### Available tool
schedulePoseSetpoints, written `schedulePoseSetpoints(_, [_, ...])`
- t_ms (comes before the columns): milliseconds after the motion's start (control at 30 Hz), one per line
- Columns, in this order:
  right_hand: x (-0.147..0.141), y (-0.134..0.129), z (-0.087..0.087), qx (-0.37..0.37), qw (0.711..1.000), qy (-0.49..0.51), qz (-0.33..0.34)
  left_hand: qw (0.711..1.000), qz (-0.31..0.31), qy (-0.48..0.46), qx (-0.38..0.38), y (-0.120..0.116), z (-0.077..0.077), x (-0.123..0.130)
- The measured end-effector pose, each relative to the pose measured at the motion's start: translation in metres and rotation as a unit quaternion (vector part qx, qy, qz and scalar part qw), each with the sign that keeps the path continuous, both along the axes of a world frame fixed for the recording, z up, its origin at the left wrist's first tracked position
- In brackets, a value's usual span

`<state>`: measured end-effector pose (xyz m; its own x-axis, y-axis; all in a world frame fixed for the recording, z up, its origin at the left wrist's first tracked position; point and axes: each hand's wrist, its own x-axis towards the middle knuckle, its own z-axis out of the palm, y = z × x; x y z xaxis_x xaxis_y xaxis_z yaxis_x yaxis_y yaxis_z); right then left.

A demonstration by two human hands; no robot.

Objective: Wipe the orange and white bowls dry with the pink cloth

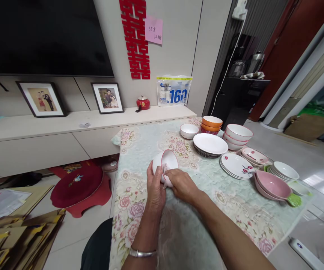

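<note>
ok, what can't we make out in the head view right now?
All head view:
- Held bowl: underside, hidden by its own wall and the hands.
- Left hand: far fingertips, behind the bowl.
- Right hand: exact grip, covered by its own knuckles.
- Pink note: full wording, too small.
- Black screen: top, cut off by the frame edge.

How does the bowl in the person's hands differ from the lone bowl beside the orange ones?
The held bowl is tipped on its side, while the lone bowl sits upright. The left hand grips the held bowl; the lone bowl rests on the tablecloth. Both are white inside.
</note>
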<state>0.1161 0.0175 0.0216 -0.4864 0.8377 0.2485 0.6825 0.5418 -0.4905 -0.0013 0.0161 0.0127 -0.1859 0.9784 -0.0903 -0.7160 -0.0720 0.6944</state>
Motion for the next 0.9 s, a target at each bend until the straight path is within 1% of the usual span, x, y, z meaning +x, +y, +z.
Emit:
schedulePoseSetpoints(33, [-0.002, -0.001, -0.002, -0.009, 0.999, 0.031, -0.002, 1.000, -0.008, 0.002, 0.006, 0.000, 0.000, 0.000])
schedulePoseSetpoints(100, [-0.007, -0.002, -0.004, -0.035, 0.992, 0.123, 0.000, 1.000, -0.018, 0.003, 0.020, -0.001, 0.000, 0.001])
schedulePoseSetpoints(167, [-0.011, -0.002, -0.003, -0.067, 0.972, 0.224, -0.005, 0.999, -0.016, -0.001, 0.034, -0.001, 0.001, 0.001])
schedulePoseSetpoints(233, [-0.012, -0.003, 0.000, -0.088, 0.957, 0.276, 0.007, 0.999, -0.013, -0.006, 0.042, -0.001, 0.001, 0.000])
schedulePoseSetpoints(300, [-0.009, -0.003, 0.005, -0.076, 0.964, 0.248, 0.051, 0.999, -0.010, -0.008, 0.035, -0.001, 0.001, -0.001])
schedulePoseSetpoints(367, [-0.005, -0.003, 0.008, -0.040, 0.982, 0.158, 0.096, 1.000, -0.004, -0.005, 0.019, -0.001, 0.001, -0.002])
schedulePoseSetpoints(400, [-0.002, -0.002, 0.009, -0.020, 0.989, 0.105, 0.101, 1.000, 0.001, -0.002, 0.010, -0.001, 0.001, -0.002])
schedulePoseSetpoints(467, [0.001, -0.001, 0.008, 0.008, 0.997, 0.005, 0.077, 1.000, 0.008, 0.011, -0.005, 0.000, 0.000, -0.002])
schedulePoseSetpoints(533, [0.002, -0.001, 0.005, 0.016, 0.998, -0.052, 0.037, 1.000, 0.007, 0.025, -0.014, 0.000, 0.000, -0.002])
schedulePoseSetpoints(600, [-0.001, -0.002, 0.003, 0.005, 0.999, -0.039, 0.015, 1.000, -0.003, 0.028, -0.014, -0.001, 0.000, -0.001])
schedulePoseSetpoints(667, [-0.005, -0.003, 0.003, -0.020, 0.999, 0.047, 0.015, 1.000, -0.016, 0.019, -0.003, -0.001, 0.001, -0.001])
schedulePoseSetpoints(733, [-0.008, -0.004, 0.005, -0.049, 0.986, 0.155, 0.029, 1.000, -0.020, 0.011, 0.008, -0.002, 0.002, -0.001])
schedulePoseSetpoints(800, [-0.009, -0.004, 0.009, -0.076, 0.970, 0.224, 0.062, 1.000, -0.016, 0.010, 0.011, -0.002, 0.002, -0.002])
schedulePoseSetpoints(833, [-0.009, -0.004, 0.011, -0.086, 0.965, 0.233, 0.086, 1.000, -0.012, 0.011, 0.007, -0.002, 0.003, -0.003])
schedulePoseSetpoints(900, [-0.005, -0.005, 0.017, -0.091, 0.964, 0.211, 0.131, 1.000, -0.004, 0.009, -0.007, -0.002, 0.004, -0.004])
